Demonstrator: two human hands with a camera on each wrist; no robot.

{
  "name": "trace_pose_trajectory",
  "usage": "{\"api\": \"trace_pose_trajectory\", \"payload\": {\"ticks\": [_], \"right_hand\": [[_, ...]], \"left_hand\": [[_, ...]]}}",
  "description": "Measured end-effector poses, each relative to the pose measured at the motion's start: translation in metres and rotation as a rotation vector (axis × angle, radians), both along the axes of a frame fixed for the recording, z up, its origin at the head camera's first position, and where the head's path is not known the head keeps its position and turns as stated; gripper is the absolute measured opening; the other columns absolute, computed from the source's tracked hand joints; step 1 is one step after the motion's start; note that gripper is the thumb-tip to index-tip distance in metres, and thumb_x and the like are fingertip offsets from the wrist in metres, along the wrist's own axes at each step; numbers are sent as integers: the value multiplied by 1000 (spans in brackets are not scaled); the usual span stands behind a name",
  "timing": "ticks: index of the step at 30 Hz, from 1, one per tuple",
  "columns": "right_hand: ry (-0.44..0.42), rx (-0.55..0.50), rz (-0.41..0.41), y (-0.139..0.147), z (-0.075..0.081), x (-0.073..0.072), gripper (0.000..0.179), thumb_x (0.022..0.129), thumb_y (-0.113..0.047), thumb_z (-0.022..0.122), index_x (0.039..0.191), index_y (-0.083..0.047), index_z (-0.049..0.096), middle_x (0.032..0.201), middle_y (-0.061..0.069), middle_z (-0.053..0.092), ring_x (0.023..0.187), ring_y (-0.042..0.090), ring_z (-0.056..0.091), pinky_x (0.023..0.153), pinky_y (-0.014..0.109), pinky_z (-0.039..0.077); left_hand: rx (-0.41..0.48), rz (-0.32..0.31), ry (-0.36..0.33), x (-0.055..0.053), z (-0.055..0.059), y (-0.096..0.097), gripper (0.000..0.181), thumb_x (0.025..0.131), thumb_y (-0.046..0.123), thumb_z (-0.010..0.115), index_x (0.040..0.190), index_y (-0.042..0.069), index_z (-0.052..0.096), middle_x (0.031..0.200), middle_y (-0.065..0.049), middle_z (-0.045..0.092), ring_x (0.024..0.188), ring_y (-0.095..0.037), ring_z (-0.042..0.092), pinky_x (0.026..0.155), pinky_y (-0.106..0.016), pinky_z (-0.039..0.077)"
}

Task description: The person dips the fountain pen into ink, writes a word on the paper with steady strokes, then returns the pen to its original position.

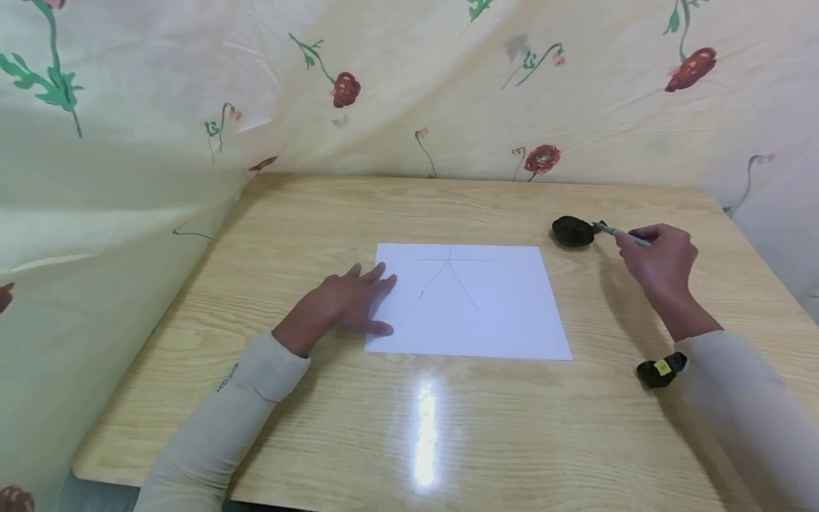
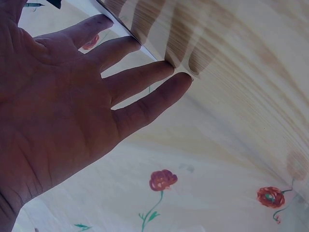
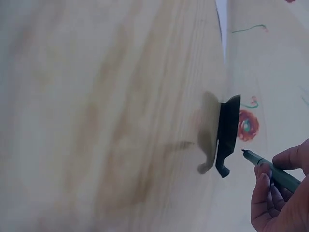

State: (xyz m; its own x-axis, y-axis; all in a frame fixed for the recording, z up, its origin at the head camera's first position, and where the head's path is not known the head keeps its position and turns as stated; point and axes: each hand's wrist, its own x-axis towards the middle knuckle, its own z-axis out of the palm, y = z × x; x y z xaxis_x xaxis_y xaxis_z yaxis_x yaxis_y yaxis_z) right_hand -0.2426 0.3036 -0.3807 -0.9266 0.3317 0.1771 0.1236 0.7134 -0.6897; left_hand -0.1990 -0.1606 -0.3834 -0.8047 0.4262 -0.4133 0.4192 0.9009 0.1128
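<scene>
A white sheet of paper [image 1: 512, 306] lies on the table, with thin lines drawn on it: a crossbar, a short upright and two slanting strokes. My left hand [image 1: 352, 302] rests with spread fingers on the sheet's left edge; its palm and straight fingers [image 2: 145, 79] fill much of the left wrist view. My right hand [image 1: 662, 259] pinches a grey-green pen [image 3: 270, 170] with a dark tip. That tip points at the handle end of a small black dish [image 1: 571, 232]. In the right wrist view, a small gap separates the tip from the dish [image 3: 229, 128].
The wood-grain table [image 1: 307, 213] carries the sheet and dish. Behind and left hangs a cream cloth [image 1: 409, 85] with red flowers. A black device [image 1: 661, 370] with a yellow label is by the right cuff. Light glares on the table's front.
</scene>
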Motion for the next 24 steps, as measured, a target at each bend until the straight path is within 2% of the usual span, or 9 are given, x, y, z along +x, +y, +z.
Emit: {"api": "trace_pose_trajectory", "payload": {"ticks": [4,5,7,9,11,14,18,21,24], "right_hand": [[-21,13,-2,3,-2,-9,54,97,-39,56,124,7,65,53,-42,41,55,-13,54,55,17,46],[-23,8,-1,3,-2,-11,54,97,-39,56,124,7,65,53,-41,42,64,-7,61,65,20,49],[-30,-1,-3,4,-2,-15,54,97,-38,56,123,9,64,57,-32,52,94,12,67,84,33,49],[-55,-16,-1,6,-3,-17,56,97,-39,57,122,10,65,62,-22,61,121,37,53,102,49,38],[-71,-32,8,8,-2,-18,55,97,-39,57,117,11,67,68,-10,66,130,53,34,108,62,24],[-94,-17,13,10,-3,-20,54,96,-40,58,112,10,70,73,3,70,125,55,34,108,66,21],[-92,16,8,10,-2,-22,56,96,-40,57,113,12,69,92,22,70,122,55,37,102,67,28],[-102,28,3,11,-2,-21,59,96,-42,56,116,13,67,100,28,67,122,56,36,100,68,29],[-94,32,4,12,-2,-21,58,96,-41,56,115,13,67,98,28,68,122,57,36,102,68,27]], "left_hand": [[-1,0,0,0,-1,0,94,90,61,62,162,21,15,167,-8,4,149,-45,8,110,-68,24],[-1,0,1,-1,-1,0,94,90,61,62,162,21,15,167,-8,4,149,-45,8,110,-68,24],[1,-2,1,0,-1,1,94,90,61,62,161,21,16,167,-8,5,149,-45,9,110,-68,24],[5,-3,-5,0,-2,1,94,90,61,62,161,21,16,167,-8,5,149,-45,8,110,-68,24],[5,-5,-7,1,-1,1,94,90,61,62,161,21,16,167,-8,5,149,-45,8,110,-68,24],[-3,-3,-15,2,0,2,94,90,61,62,162,21,16,167,-7,5,149,-45,8,110,-67,25],[-14,-1,0,3,4,2,93,90,61,62,161,21,16,167,-7,6,149,-45,9,109,-66,26],[-12,-2,4,4,4,3,93,90,60,62,161,21,17,167,-8,7,149,-45,11,109,-66,27],[-7,-1,3,4,5,3,93,90,60,63,161,21,17,167,-8,7,149,-45,11,109,-67,26]]}}
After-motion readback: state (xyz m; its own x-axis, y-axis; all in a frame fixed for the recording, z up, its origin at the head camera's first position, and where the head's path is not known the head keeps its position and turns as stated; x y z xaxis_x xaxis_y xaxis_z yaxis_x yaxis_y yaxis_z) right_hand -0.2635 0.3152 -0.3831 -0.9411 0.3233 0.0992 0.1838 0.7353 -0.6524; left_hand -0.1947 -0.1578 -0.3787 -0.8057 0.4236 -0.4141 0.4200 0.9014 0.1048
